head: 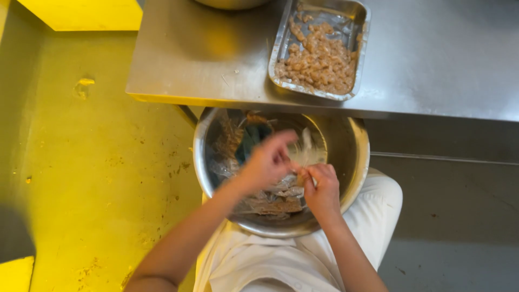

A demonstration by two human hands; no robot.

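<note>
A large steel bowl (358,157) rests on my lap under the table edge, holding crumpled clear plastic wrappers and shell-like scraps (270,203). My left hand (266,162) and my right hand (323,189) meet above the bowl, both pinching one small pale piece of food (300,174) between their fingertips. The left hand is blurred. A rectangular metal tray (281,40) on the steel table above holds several small pinkish-brown peeled pieces (319,59).
The steel table (443,59) spans the top of the view, its front edge just above the bowl. Another round bowl's rim (232,4) shows at the top. A yellow-lit floor (97,162) lies to the left, grey floor to the right.
</note>
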